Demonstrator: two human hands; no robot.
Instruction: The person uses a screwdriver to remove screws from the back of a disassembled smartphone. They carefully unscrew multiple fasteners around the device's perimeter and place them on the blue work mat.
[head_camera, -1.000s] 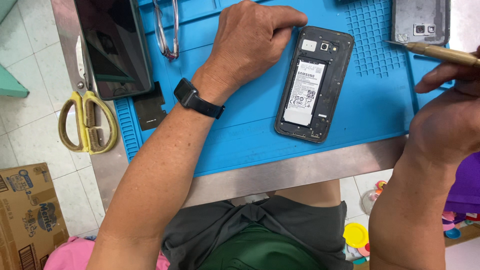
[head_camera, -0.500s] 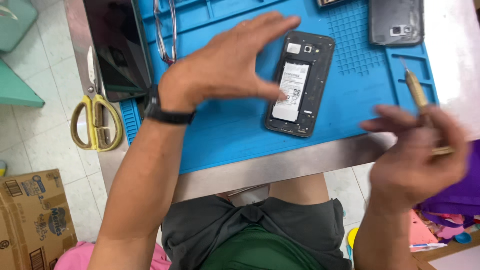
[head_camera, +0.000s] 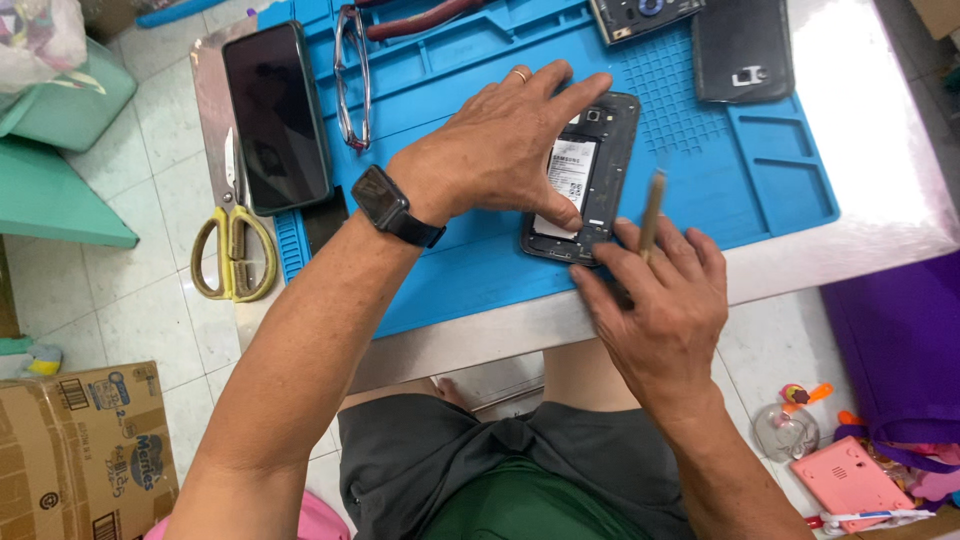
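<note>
A flat, black, opened phone (head_camera: 590, 175) lies mid-frame on the ribbed blue rubber mat (head_camera: 700, 190), long axis near upright. The left hand (head_camera: 500, 150) presses it, fingers spread; the right hand (head_camera: 660, 300) grips a slim tan tool (head_camera: 651, 212).

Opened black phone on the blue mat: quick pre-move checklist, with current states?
1. Opened black phone with exposed white-labelled battery flat on blue silicone work mat: ok.
2. Left hand steadying it, thumb on battery: ok.
3. Right hand grip on slim tan-handled tool: ok.
4. Tool tip position: cannot tell, blurred.
5. Detached dark back cover clear of the phone: ok.
6. Yellow-handled scissors away from both hands: ok.
</note>
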